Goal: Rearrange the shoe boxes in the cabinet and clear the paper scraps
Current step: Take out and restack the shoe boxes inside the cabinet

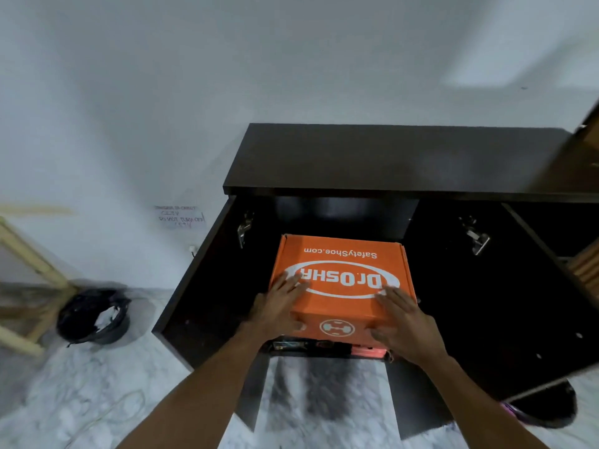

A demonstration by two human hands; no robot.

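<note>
1. A dark brown cabinet (389,157) stands against the white wall, both of its doors swung wide open; the left door (201,286) and the right door (486,303) each show a metal hinge near the top
2. An orange shoe box (340,273) sits in the mouth of the left compartment, lid up, its white oval logo and the line "SafetyShoe.com" reading upside down from where the person stands
3. The box rests on top of another box (324,346), of which only a dark and reddish front strip shows beneath it
4. The left hand (278,306) lies on the near left corner of the orange box, fingers spread flat across the lid and thumb down on the front face, gripping that corner
5. The right hand (402,319) does the same on the near right corner, fingers splayed over the lid and thumb pressed to the front face, so the box is held between both hands
6. Both bare forearms reach in from the bottom edge
7. A black-lined waste bin (94,315) stands on the marbled floor (97,400) well to the left of the cabinet, beside a pale wooden frame (29,264)
8. Small handwriting (180,217) is on the wall just left of the cabinet, too faint to read fully
</note>
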